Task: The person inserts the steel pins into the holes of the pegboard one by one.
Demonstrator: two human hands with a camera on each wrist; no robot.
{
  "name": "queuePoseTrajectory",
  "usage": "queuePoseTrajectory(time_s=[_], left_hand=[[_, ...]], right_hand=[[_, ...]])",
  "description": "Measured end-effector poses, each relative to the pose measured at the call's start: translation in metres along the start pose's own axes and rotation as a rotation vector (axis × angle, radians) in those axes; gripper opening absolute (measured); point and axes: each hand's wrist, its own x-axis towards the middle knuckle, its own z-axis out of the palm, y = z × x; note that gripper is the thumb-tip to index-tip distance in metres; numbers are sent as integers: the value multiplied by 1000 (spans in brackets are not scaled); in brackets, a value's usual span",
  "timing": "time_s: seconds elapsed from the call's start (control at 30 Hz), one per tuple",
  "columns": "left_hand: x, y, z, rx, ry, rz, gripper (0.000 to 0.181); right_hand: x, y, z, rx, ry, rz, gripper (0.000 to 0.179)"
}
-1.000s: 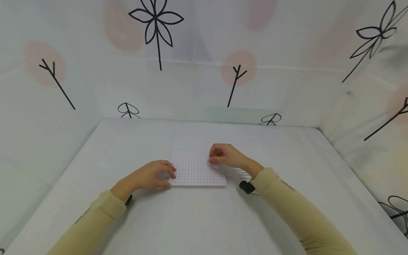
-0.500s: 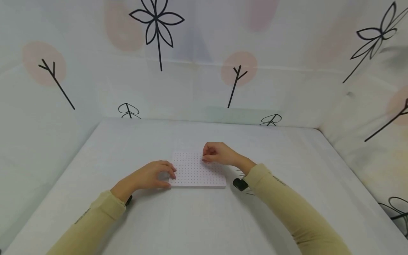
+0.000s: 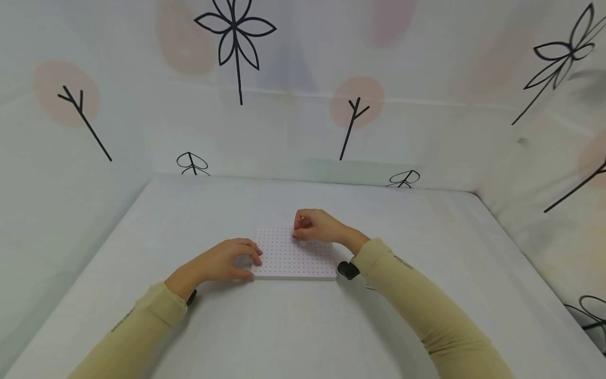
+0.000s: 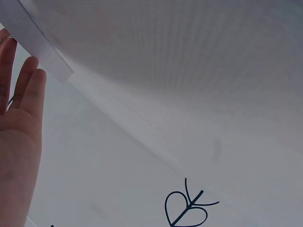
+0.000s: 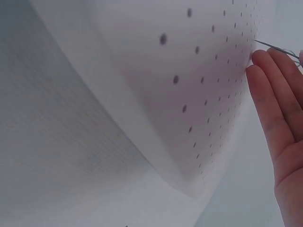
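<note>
A white board (image 3: pixel 274 263) with rows of small holes lies flat on the table. My left hand (image 3: pixel 229 260) rests at its left edge, fingertips on the top and thumb by the front left corner; in the left wrist view, straight fingers (image 4: pixel 35 85) reach the board's edge. Over the back part of the board, my right hand (image 3: pixel 317 226) pinches a thin dark needle (image 5: pixel 270 45). Its point is at the hole rows in the right wrist view, with a looped end near the finger and thumb. The other fingers (image 5: pixel 265 109) extend beside the holed surface.
A thin needle-like piece (image 3: pixel 370 287) shows on the white table (image 3: pixel 293 326) right of the board, partly hidden by the right sleeve (image 3: pixel 402 284). A black wrist device (image 3: pixel 349 270) hangs under the right wrist, near the board's front right corner. Patterned cloth walls (image 3: pixel 284 131) surround the table.
My right hand has moved left across the back of the board with the needle. The left hand and the board have stayed in place. The right sleeve covers more of the thin pieces.
</note>
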Motion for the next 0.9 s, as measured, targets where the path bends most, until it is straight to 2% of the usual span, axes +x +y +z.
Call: queuePoseTrajectory(time_s=[0.4,0.9], left_hand=[[0,3,-1,3,-5,-8,19],[1,4,-2,6,-13,-19,19]], right_hand=[[0,0,0,-3,-16,36,9],[-5,1,-2,7,-24,22,12]])
